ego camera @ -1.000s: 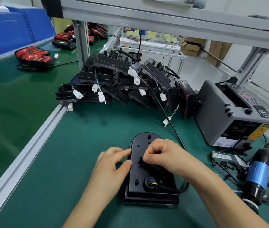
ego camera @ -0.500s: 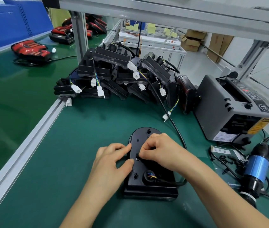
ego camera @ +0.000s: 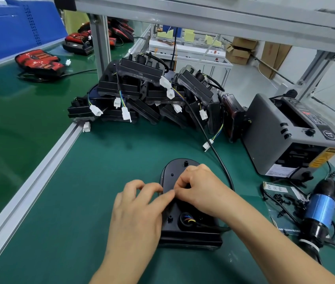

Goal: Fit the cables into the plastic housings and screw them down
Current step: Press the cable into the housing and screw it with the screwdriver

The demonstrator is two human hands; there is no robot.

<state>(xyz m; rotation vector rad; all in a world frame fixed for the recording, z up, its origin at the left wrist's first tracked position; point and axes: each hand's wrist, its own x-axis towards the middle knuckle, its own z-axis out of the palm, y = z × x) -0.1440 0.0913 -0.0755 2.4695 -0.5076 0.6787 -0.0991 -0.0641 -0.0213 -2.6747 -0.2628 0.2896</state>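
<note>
A black plastic housing [ego camera: 173,173] lies flat on the green mat in front of me. A black cable [ego camera: 221,162] curves round its right side and enters a round hole [ego camera: 187,219] near its front end, where coloured wires show. My right hand [ego camera: 201,187] is over the middle of the housing, its curled fingertips pinching a small black part that I can barely see. My left hand [ego camera: 138,206] rests against the housing's left edge, its thumb and forefinger stretched out and touching the right fingertips.
A heap of black housings with white connectors [ego camera: 142,95] lies behind. A grey machine [ego camera: 281,140] stands at the right. Near it lie an electric screwdriver with a blue band [ego camera: 320,210] and a clear bag of black screws [ego camera: 285,199]. An aluminium rail [ego camera: 39,177] borders the conveyor at the left.
My left thumb has slid right until it meets the right fingertips. The right hand stays on the housing's middle. The view has shifted slightly.
</note>
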